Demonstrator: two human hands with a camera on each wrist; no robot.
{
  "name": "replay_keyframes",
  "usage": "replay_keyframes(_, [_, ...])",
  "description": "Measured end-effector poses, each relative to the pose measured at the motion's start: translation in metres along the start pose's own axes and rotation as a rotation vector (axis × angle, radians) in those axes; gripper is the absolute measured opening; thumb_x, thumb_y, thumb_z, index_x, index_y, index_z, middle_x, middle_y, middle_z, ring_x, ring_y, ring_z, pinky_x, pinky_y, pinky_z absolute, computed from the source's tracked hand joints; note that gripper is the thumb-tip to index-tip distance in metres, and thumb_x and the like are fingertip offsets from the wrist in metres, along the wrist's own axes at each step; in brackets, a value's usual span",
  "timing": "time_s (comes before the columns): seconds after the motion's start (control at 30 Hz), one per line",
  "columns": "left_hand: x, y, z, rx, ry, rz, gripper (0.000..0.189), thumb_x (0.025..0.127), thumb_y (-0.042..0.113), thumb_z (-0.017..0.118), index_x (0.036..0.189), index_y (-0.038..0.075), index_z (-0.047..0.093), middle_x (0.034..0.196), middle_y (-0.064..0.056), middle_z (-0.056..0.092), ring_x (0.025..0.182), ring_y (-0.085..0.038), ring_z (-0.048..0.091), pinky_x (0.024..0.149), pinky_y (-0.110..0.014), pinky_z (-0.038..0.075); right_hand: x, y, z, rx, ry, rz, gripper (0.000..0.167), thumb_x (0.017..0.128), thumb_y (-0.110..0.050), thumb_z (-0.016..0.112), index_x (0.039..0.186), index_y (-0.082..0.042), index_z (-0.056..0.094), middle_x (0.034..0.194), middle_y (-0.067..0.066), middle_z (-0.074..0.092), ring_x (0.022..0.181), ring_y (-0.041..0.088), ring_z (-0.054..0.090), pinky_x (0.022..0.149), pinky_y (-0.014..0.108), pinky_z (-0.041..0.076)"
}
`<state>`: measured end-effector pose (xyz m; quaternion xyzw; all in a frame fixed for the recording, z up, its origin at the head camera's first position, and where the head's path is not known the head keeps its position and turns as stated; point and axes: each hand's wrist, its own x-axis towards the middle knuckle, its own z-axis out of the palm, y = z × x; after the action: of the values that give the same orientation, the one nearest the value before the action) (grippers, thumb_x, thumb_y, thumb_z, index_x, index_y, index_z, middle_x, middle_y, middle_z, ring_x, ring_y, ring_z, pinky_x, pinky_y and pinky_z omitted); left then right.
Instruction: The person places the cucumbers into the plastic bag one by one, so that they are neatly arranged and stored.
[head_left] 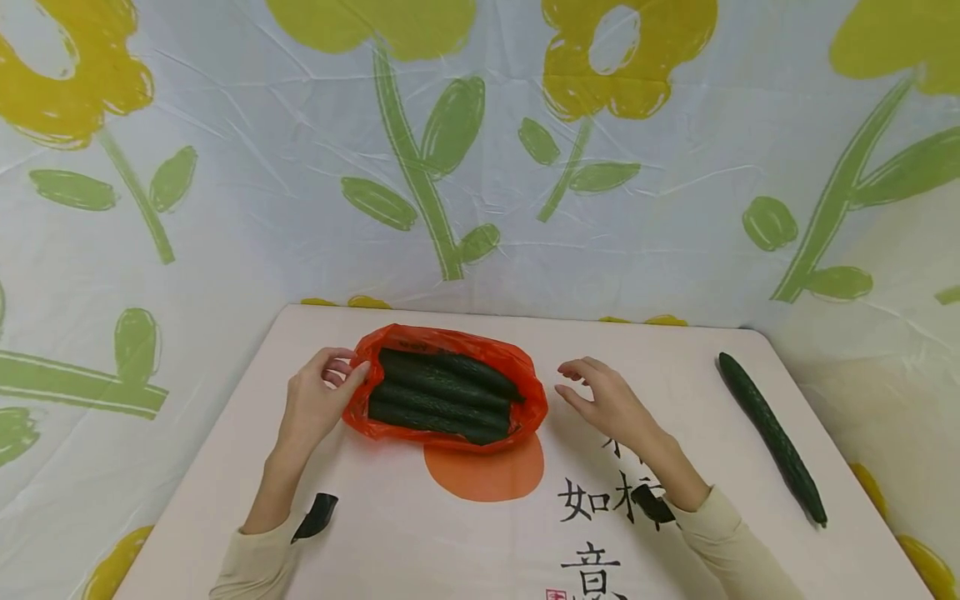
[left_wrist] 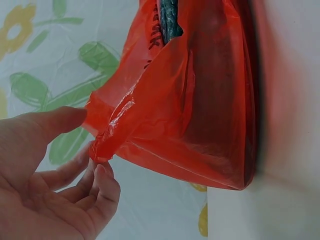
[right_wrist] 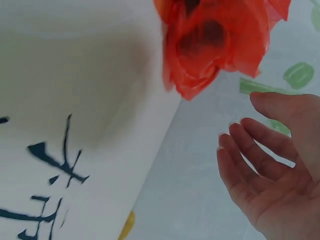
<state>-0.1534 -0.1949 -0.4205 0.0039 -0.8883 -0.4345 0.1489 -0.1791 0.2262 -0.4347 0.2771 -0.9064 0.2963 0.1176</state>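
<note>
A red plastic bag [head_left: 534, 379] lies with its mouth spread wide on the table, several dark green cucumbers [head_left: 442, 392] side by side inside it. At the bag's left end is my left hand [head_left: 318, 400], thumb at the rim and curled fingers behind it. The left wrist view has a gathered corner of the bag [left_wrist: 112, 135] between that thumb and the fingertips. My right hand [head_left: 611, 400] hovers just off the bag's right end, holding nothing. Its fingers are relaxed and apart from the thumb in the right wrist view.
One loose cucumber [head_left: 772, 437] lies slantwise near the table's right edge. The pale table top [head_left: 420, 542] carries an orange disc [head_left: 487, 475] and black written characters [head_left: 588, 500]. Behind the table hangs a flower-printed cloth [head_left: 300, 167].
</note>
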Motion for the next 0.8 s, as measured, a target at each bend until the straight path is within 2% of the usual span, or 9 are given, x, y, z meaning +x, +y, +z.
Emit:
replay_keyframes(0.2, [0.001,0.001,0.003,0.013,-0.025,-0.011,0.035,0.096,0.030,0.075,0.118,0.005,0.066,0.095,-0.012,0.068,0.081,-0.023,0.059,0.065,-0.017,0.048,-0.013,0.014,-0.006,-0.010,0.018,0.020,0.026,0.089,-0.002,0.078,0.113,0.003,0.070,0.106,0.015,0.071,0.096,0.035,0.067,0.083,0.049,0.058])
replay_keyframes(0.4, [0.000,0.003,0.007,0.009,-0.047,-0.006,0.035,0.094,0.023,0.077,0.119,0.002,0.063,0.095,-0.013,0.067,0.080,-0.023,0.056,0.063,-0.018,0.047,-0.025,0.024,-0.016,-0.035,0.048,0.046,0.026,0.088,0.000,0.078,0.113,0.004,0.069,0.107,0.017,0.071,0.098,0.034,0.067,0.083,0.051,0.057])
replay_keyframes(0.8, [0.000,-0.001,0.011,0.007,-0.009,0.017,0.026,0.096,0.010,0.072,0.118,-0.001,0.065,0.092,-0.014,0.069,0.078,-0.023,0.059,0.061,-0.018,0.047,-0.051,0.047,-0.034,-0.116,0.139,0.051,0.027,0.087,0.001,0.079,0.112,0.006,0.069,0.107,0.019,0.071,0.099,0.037,0.066,0.082,0.054,0.054])
